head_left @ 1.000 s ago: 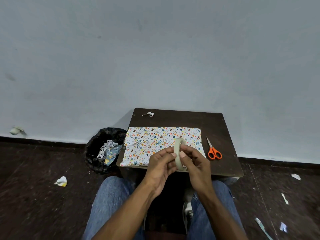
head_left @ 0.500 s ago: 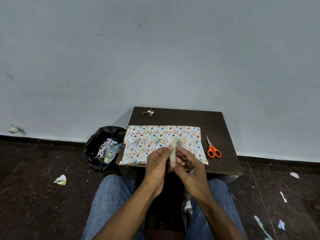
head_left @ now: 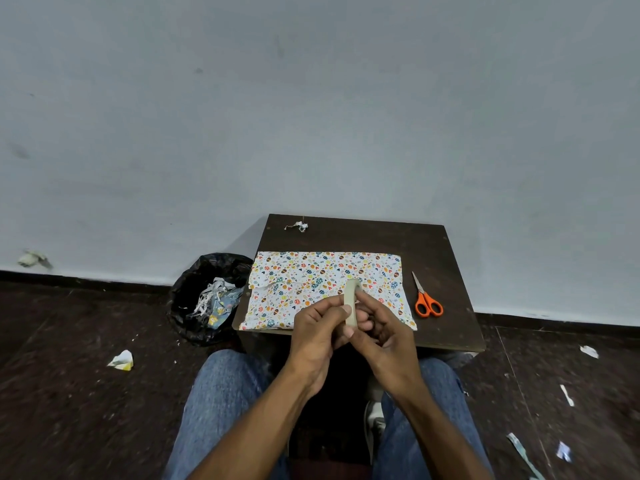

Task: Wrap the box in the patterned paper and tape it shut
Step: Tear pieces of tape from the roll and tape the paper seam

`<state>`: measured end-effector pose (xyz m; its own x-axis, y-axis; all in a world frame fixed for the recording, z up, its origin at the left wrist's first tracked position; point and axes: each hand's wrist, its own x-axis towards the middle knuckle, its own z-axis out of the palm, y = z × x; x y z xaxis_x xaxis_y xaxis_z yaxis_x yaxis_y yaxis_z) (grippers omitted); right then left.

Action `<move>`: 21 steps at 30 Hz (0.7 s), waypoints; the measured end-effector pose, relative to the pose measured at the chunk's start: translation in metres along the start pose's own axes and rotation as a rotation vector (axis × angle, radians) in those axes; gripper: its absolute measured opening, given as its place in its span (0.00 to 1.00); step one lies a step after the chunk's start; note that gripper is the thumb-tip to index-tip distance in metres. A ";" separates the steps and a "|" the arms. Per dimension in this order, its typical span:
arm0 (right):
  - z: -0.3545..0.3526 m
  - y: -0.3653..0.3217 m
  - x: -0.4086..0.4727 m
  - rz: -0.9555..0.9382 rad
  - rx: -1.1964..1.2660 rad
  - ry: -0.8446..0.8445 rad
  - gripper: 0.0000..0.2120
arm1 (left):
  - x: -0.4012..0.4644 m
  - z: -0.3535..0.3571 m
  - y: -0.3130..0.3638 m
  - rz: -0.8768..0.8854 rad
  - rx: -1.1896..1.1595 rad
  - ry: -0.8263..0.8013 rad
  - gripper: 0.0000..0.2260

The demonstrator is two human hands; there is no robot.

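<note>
Both hands grip a tape roll (head_left: pixel 350 303) edge-on over the table's (head_left: pixel 446 327) near edge, left hand (head_left: pixel 317 332) and right hand (head_left: pixel 381 336) curled round it. The paper-wrapped box (head_left: pixel 311 282) lies flat behind, long axis left-right, scissors (head_left: pixel 426 301) beside it.

We see white paper (head_left: pixel 325 289) dotted with multicoloured shapes, a pale beige tape roll (head_left: pixel 350 303), orange-handled scissors (head_left: pixel 428 302), a dark brown table (head_left: pixel 440 251), a black bin (head_left: pixel 207 299) and blue jeans (head_left: pixel 221 403).

One dark wooden table (head_left: pixel 433 244), one patterned paper-wrapped box (head_left: pixel 311 275), one tan tape roll (head_left: pixel 350 299), one pair of orange-handled scissors (head_left: pixel 427 301), one black-lined bin (head_left: pixel 194 289), two hands.
</note>
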<state>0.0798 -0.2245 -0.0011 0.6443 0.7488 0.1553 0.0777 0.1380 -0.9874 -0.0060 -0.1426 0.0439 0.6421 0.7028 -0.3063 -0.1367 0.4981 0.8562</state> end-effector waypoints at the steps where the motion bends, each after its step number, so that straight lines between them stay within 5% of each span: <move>1: 0.000 0.001 -0.001 0.001 -0.023 -0.017 0.29 | 0.001 0.001 -0.001 -0.007 -0.005 0.028 0.12; 10: 0.004 0.002 -0.004 -0.029 -0.117 -0.062 0.28 | 0.001 0.002 0.002 -0.042 -0.053 0.137 0.12; 21: 0.002 0.002 -0.005 -0.031 -0.086 -0.017 0.28 | 0.000 -0.001 0.001 -0.035 -0.028 0.040 0.12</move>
<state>0.0751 -0.2266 -0.0034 0.6279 0.7557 0.1861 0.1633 0.1058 -0.9809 -0.0069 -0.1420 0.0449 0.6159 0.7041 -0.3533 -0.1359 0.5367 0.8328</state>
